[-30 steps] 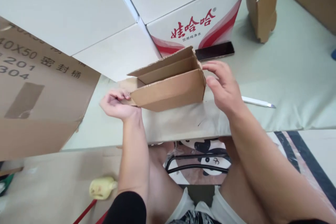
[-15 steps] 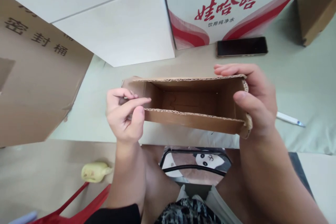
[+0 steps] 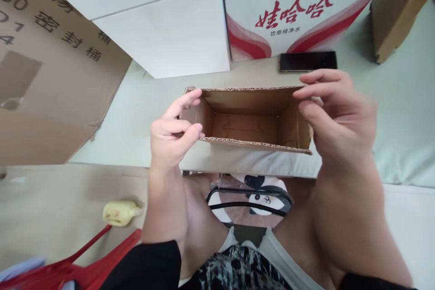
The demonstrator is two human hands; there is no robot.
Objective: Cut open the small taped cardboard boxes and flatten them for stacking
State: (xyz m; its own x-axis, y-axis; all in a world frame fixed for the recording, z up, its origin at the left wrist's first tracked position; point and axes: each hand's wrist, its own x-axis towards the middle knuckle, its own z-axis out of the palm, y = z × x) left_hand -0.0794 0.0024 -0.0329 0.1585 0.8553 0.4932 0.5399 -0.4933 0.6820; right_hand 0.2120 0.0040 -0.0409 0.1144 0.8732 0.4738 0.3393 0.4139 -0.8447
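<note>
A narrow brown cardboard box (image 3: 244,129) sits before me with its top facing up and open. Its inside looks bare, with cut lines on the bottom. My left hand (image 3: 175,131) grips the left end, index finger at the far edge and thumb at the near edge. At the right end, my right hand (image 3: 335,113) has its thumb and fingers closed around the far corner. The right-hand fingers cover part of that rim.
Behind the box lie a black phone (image 3: 307,61) and white cartons (image 3: 190,36) with red print. A large brown carton (image 3: 68,81) stands at left, another cardboard piece (image 3: 397,18) at far right. A yellow bottle (image 3: 118,213) and red chair (image 3: 112,253) are lower left.
My right hand has shifted from the box's right side to its far right corner. My left fingers have spread across the left end. The right-end flap edge no longer juts outward.
</note>
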